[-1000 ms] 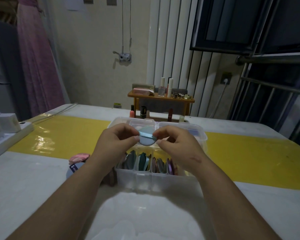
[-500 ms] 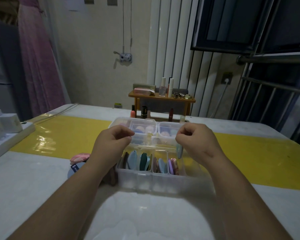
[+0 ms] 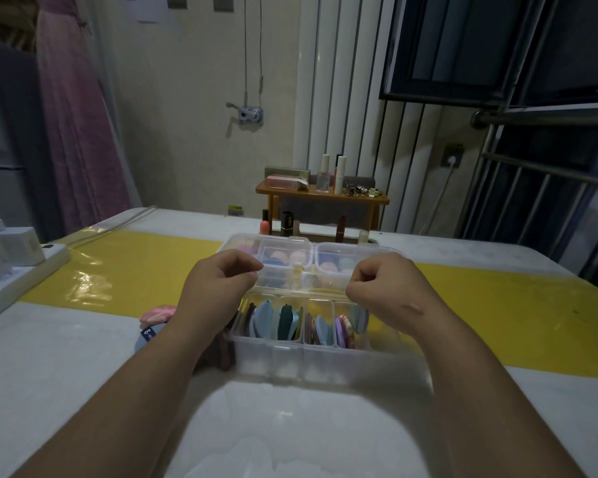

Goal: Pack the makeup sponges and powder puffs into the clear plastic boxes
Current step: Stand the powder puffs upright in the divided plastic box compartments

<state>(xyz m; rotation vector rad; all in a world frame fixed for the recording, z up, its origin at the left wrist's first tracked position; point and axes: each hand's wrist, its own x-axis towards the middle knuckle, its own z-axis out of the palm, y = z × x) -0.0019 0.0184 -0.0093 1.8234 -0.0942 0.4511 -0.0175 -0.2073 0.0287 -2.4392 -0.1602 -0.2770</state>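
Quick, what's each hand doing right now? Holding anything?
Left hand: fingers curled, holding nothing visible.
Right hand: fingers curled right above a light blue puff in the clear box; whether it grips it cannot be told.

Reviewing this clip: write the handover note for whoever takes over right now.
Left hand: fingers curled, holding nothing.
Right hand: curled just above the light blue puff standing in the front box's rightmost compartment; contact unclear.
Done: front box compartments hold upright puffs; rear box holds puffs, lid on.
To do: pink puff and other puffs beside the left wrist lie on the table.
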